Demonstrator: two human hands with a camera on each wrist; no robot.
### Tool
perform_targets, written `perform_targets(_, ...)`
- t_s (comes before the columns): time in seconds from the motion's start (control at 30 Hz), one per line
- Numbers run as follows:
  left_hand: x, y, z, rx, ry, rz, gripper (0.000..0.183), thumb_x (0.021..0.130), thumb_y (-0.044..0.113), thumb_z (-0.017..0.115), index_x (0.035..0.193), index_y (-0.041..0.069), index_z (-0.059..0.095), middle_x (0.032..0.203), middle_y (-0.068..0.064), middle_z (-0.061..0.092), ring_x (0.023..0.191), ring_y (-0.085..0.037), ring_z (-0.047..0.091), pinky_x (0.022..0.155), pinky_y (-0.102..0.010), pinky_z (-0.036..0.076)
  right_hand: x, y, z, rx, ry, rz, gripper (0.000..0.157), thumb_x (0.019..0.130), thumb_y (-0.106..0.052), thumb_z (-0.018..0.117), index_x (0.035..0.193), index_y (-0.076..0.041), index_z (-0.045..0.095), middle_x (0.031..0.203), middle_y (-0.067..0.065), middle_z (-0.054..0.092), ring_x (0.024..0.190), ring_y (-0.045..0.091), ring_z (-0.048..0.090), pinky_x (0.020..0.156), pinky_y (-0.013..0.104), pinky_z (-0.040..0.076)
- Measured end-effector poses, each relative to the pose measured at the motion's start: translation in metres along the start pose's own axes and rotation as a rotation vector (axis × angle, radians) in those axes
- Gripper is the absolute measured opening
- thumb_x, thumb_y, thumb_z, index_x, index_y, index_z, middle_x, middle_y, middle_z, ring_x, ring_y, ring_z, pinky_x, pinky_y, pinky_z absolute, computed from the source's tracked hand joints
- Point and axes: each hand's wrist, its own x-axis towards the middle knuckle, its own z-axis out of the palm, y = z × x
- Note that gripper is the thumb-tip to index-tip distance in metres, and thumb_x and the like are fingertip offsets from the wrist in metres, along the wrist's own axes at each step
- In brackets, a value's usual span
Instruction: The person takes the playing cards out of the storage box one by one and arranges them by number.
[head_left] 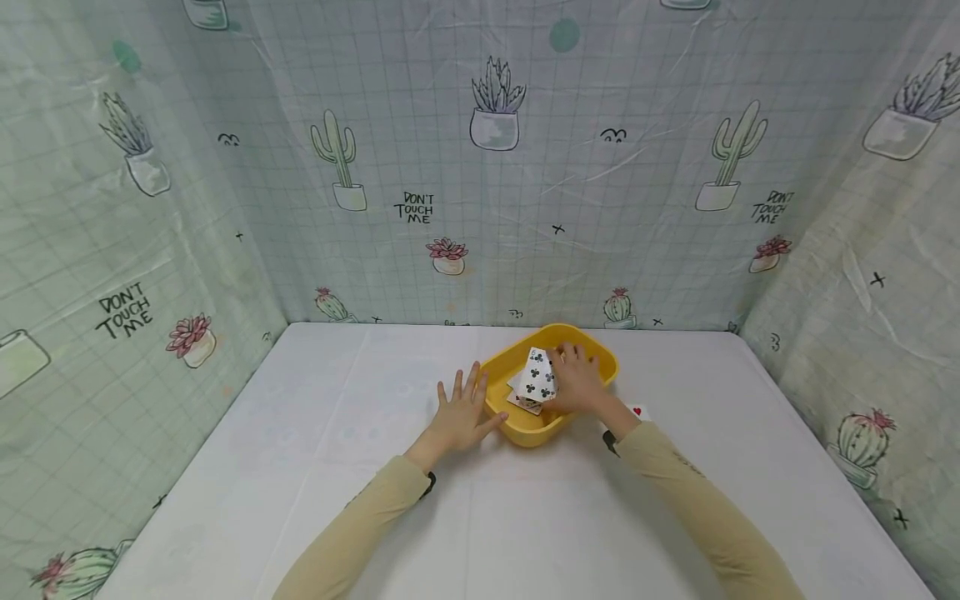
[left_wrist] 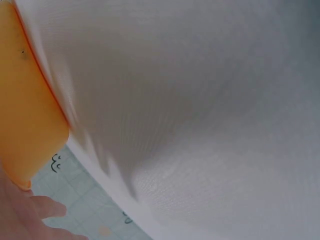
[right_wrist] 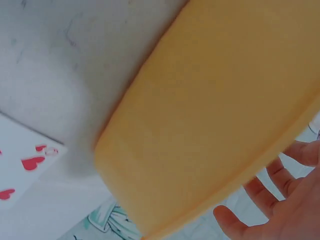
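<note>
Head view: my right hand [head_left: 577, 383] seemingly pinches, at its left, the clubs card [head_left: 537, 377] pointing lengthwise away; my left hand [head_left: 459, 418] splays empty.

heart card [head_left: 639, 411]: partly behind right sleeve [head_left: 693, 487]; lower cards [head_left: 522, 403]: partly covered; left wrist view: tub [left_wrist: 32, 100] cropped

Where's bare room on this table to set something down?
White tabletop is bare left of the left hand, between the forearms, and right of the heart card. The yellow bin is crowded with playing cards and the right hand.
</note>
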Motion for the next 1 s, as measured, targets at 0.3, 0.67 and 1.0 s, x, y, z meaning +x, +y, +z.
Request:
perform_targets(0.3, 0.000, 0.000, 0.000, 0.005, -0.004, -0.004, 0.085, 0.086, 0.065, 0.026, 0.144, 0.007, 0.006, 0.151, -0.012, -0.007, 0.136, -0.042, 0.006, 0.101, -0.066, 0.008, -0.009, 0.011, -0.024, 0.072, 0.029, -0.018, 0.090, 0.058, -0.047, 0.077, 0.130, -0.008, 0.041, 0.127, 0.020, 0.035, 0.116, 0.040, 0.029, 0.088, 0.062, 0.027)
perform_targets(0.67, -0.001, 0.001, -0.002, -0.015, 0.002, 0.003, 0.084, 0.087, 0.064, 0.028, 0.144, 0.006, 0.006, 0.151, -0.012, -0.005, 0.136, -0.042, 0.005, 0.100, -0.067, 0.006, -0.025, 0.026, -0.042, -0.009, 0.039, -0.005, 0.090, 0.060, -0.049, 0.075, 0.132, -0.007, 0.040, 0.129, 0.017, 0.038, 0.117, 0.040, 0.030, 0.088, 0.064, 0.028)
perform_targets(1.0, 0.000, -0.001, 0.000, -0.013, 0.008, 0.003, 0.085, 0.086, 0.065, 0.028, 0.144, 0.005, 0.007, 0.151, -0.011, -0.007, 0.136, -0.042, 0.005, 0.100, -0.066, 0.006, -0.039, 0.046, -0.045, -0.021, 0.062, -0.014, 0.091, 0.061, -0.048, 0.075, 0.134, -0.010, 0.038, 0.130, 0.014, 0.039, 0.118, 0.040, 0.029, 0.089, 0.066, 0.026)
